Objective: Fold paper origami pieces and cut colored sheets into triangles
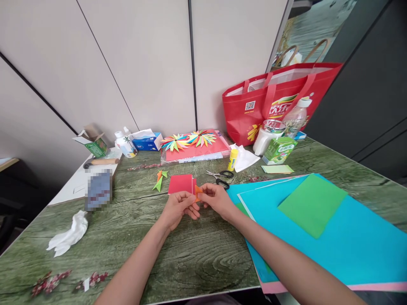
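A small folded piece of orange paper [198, 193] is pinched between my left hand [180, 207] and my right hand [216, 199] over the middle of the table. The fingers of both hands are closed on it and hide part of it. Just behind my hands lies a stack of red paper squares [179, 184]. To its left are small folded green and orange paper pieces [158, 184]. Black-handled scissors [222, 174] rest behind my right hand, with a yellow glue stick [233, 159] upright beyond them.
Large blue paper sheets [359, 250] with a green square [314, 203] cover the right side. Two colourful paper stars [202, 138] lie on packaged red paper at the back. A red bag [244, 114], clear bottle [296, 118] and green box [280, 150] stand back right; crumpled tissue [70, 233] lies left.
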`<state>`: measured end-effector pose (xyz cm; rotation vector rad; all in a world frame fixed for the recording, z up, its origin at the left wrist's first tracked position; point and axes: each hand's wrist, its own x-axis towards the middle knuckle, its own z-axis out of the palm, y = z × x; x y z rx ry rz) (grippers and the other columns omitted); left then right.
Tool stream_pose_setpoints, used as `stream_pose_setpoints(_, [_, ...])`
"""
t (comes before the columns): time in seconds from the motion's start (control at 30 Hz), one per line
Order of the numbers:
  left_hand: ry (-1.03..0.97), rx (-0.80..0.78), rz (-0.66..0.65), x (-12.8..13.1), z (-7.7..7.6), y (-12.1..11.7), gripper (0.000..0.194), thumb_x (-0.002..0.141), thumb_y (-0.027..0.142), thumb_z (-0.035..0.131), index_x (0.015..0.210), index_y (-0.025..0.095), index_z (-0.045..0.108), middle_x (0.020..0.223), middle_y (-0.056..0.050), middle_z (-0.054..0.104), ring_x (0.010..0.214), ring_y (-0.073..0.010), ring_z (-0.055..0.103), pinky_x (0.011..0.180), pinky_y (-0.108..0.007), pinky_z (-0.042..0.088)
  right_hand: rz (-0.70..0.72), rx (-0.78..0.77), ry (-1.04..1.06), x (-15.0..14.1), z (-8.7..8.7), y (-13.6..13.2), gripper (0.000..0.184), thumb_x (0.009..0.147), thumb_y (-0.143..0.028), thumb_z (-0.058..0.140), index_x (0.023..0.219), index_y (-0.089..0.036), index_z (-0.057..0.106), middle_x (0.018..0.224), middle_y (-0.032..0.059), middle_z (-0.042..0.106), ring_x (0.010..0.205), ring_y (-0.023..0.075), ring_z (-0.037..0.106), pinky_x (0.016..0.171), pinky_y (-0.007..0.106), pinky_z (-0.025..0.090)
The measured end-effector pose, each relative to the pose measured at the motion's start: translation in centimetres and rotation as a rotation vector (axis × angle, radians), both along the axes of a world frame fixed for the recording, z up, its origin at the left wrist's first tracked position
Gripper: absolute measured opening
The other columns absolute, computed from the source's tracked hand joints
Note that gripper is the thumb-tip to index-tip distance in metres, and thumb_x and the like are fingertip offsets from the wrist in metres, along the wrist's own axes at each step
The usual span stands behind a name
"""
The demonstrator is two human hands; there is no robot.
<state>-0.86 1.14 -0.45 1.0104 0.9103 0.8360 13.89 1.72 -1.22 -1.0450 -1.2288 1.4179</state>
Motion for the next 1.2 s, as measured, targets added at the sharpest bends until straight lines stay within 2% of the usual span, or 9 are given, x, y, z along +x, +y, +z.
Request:
stream_pose_setpoints(0.13, [-0.043, -0.032, -0.076, -0.2, -0.1, 0.1, 0.031, 0.070, 0.042, 0.065, 0.075, 0.013, 0.055, 0.068, -0.006, 0.065, 0.054, -0.0158, 0.064, 0.050, -0.025, 0.052, 0.058, 0.041, 0.008, 0.4, 0.1, 0.0, 0.021, 0.064, -0.036, 0.064, 0.066, -0.017, 0.055, 0.054, -0.0047, 0.053, 0.044, 0.0068, 0.045, 0.042, 0.019, 0.039])
stream_pose_setpoints(0.23, [-0.069, -0.036, -0.078, -0.2, -0.4, 0.3, 0.033, 0.068, 0.042, 0.067, 0.074, 0.013, 0.054, 0.067, -0.006, 0.065, 0.054, -0.0162, 0.064, 0.051, -0.026, 0.052, 0.119, 0.057, -0.008, 0.6, -0.1, 0.0, 0.023, 0.065, -0.038, 0.065, 0.068, -0.016, 0.058, 0.056, -0.0033, 0.057, 0.046, 0.0076, 0.048, 0.045, 0.021, 0.040])
stream_pose_setpoints(0.4, [-0.057, 0.002, -0.029, -0.2, -0.5, 0.5, 0.032, 0.067, 0.039, 0.069, 0.075, 0.012, 0.055, 0.067, -0.007, 0.066, 0.054, -0.0151, 0.064, 0.053, -0.024, 0.052, 0.050, 0.025, 0.063, 0.4, -0.3, 0.1, 0.027, 0.059, -0.036, 0.070, 0.075, -0.017, 0.057, 0.064, -0.0020, 0.061, 0.053, 0.0108, 0.055, 0.050, 0.024, 0.046])
stream_pose_setpoints(0.53, [-0.031, 0.011, -0.018, -0.2, -0.4, 0.4, 0.032, 0.068, 0.041, 0.067, 0.076, 0.011, 0.057, 0.069, -0.008, 0.067, 0.055, -0.0157, 0.064, 0.054, -0.025, 0.052, 0.066, 0.057, 0.022, 0.4, -0.3, 0.2, 0.022, 0.063, -0.037, 0.067, 0.070, -0.017, 0.058, 0.063, -0.0011, 0.060, 0.054, 0.0118, 0.056, 0.055, 0.026, 0.048])
stream_pose_setpoints(0.73, [-0.028, 0.046, -0.021, -0.3, -0.4, 0.4, 0.028, 0.069, 0.037, 0.067, 0.079, 0.011, 0.062, 0.071, -0.009, 0.068, 0.060, -0.0158, 0.064, 0.061, -0.027, 0.053, 0.070, 0.104, -0.039, 0.6, -0.6, 0.3, 0.019, 0.065, -0.035, 0.064, 0.070, -0.017, 0.059, 0.062, -0.0017, 0.059, 0.050, 0.0103, 0.054, 0.051, 0.024, 0.047])
stream_pose_setpoints(1.03, [0.168, 0.215, 0.063, -0.3, 0.0, 0.4, 0.025, 0.062, 0.035, 0.071, 0.067, 0.012, 0.066, 0.060, -0.005, 0.066, 0.051, -0.0148, 0.061, 0.052, -0.026, 0.052, 0.130, 0.124, -0.095, 0.7, -1.0, 0.4, 0.018, 0.067, -0.032, 0.062, 0.072, -0.015, 0.062, 0.062, 0.0003, 0.062, 0.050, 0.0104, 0.054, 0.050, 0.024, 0.045])
stream_pose_setpoints(1.2, [0.151, 0.190, 0.106, 0.0, 0.0, 0.2, 0.027, 0.064, 0.038, 0.070, 0.068, 0.012, 0.063, 0.059, -0.005, 0.065, 0.050, -0.0154, 0.061, 0.051, -0.026, 0.051, 0.124, 0.097, -0.029, 0.7, -0.9, 0.5, 0.024, 0.065, -0.037, 0.065, 0.074, -0.016, 0.061, 0.066, -0.0003, 0.062, 0.053, 0.0110, 0.055, 0.053, 0.025, 0.047])
